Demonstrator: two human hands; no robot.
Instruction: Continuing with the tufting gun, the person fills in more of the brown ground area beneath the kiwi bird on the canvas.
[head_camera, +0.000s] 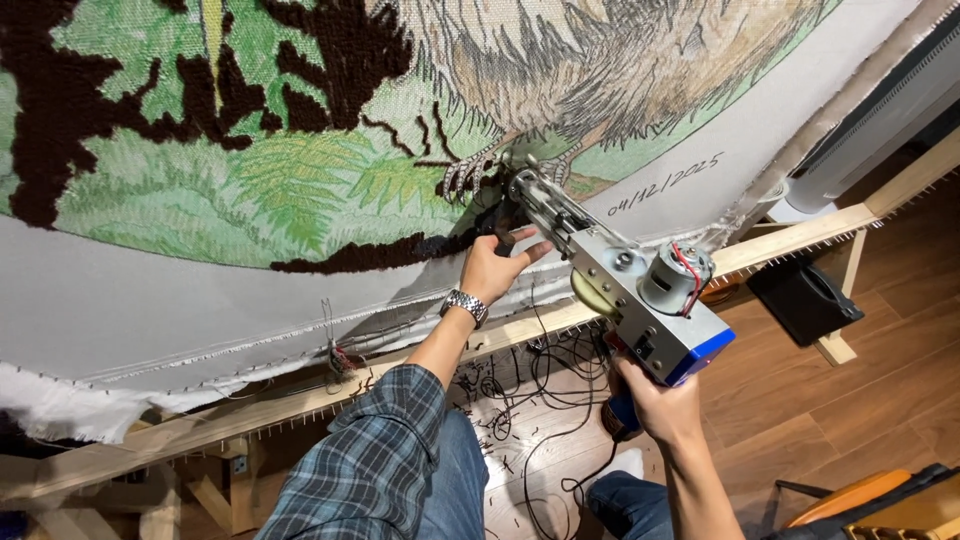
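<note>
Here your right hand (655, 405) is closed around the lower handle of the tufting gun (625, 285), fingers wrapped tight on the grip below the blue part. The gun is tilted, and its front end points up and to the left, touching the stretched cloth (150, 290) near the dark brown yarn line (380, 255). Your left hand (495, 265) is at the front of the gun, the fingers curled on the black front handle and the thumb stretched out toward the metal body. On this wrist you have a metal watch (466, 305), and the sleeve (370, 450) is checked blue. The cloth is fixed on a wooden frame (780, 245). Below, dark cables and yarn pieces (520, 395) lie on the wooden floor (880, 390).
</note>
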